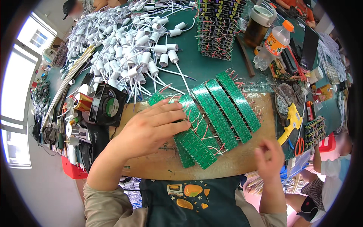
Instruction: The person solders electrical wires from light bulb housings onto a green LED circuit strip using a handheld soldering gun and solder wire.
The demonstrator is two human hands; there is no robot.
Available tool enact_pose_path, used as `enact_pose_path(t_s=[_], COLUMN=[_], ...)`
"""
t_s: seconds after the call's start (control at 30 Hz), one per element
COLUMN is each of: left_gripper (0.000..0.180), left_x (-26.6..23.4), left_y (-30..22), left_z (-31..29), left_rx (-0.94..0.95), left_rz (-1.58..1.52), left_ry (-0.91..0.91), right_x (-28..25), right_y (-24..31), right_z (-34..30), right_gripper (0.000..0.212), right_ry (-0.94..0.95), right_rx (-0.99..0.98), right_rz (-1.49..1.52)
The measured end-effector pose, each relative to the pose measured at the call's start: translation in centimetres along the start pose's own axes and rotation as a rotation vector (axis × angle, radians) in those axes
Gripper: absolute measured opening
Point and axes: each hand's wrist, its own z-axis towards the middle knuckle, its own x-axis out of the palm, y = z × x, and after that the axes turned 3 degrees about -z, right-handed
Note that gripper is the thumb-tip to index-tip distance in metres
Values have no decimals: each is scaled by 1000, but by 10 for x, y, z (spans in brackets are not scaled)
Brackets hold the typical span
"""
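Several green circuit board strips (214, 116) with thin red and white wires lie side by side, slanted, on a brown work board (242, 159). My left hand (151, 125) rests across the strips at the left, its fingers stretched and a little apart; its thumb is hidden. From under those fingers one strip (196, 150) slants toward me, overlapping another strip (184, 157) beneath it. To the right of the strips, my right hand (270, 158) is raised, slightly blurred, with fingers loosely bent and apart; nothing shows in it.
White lamp sockets (132, 56) with cables heap at the far left. Stacked wired boards (217, 30) stand at the back. A brown-filled jug (259, 26) and an orange-capped bottle (278, 41) are back right. A yellow glue gun (292, 123) lies right; a black fan (107, 105) sits left.
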Motion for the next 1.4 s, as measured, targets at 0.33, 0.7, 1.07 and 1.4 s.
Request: enact_pose_path(t_s=[0.33,0.7,1.07,1.4], left_gripper=[45,44,58,81], left_x=[12,48,57,66], left_y=[-5,18,42,26], left_z=[-9,15,-18,-53], left_rx=[35,107,-172,-301], left_rz=[-53,-193,-114,-42], left_ry=[-30,-36,-99,-18], right_x=[63,34,50,24], right_y=[63,29,56,37], right_z=[77,108,83,46], right_gripper=[55,54,58,47], right_ry=[247,492,362,199], right_rx=[-174,376,-61,74], right_rz=[-322,437,-143,69])
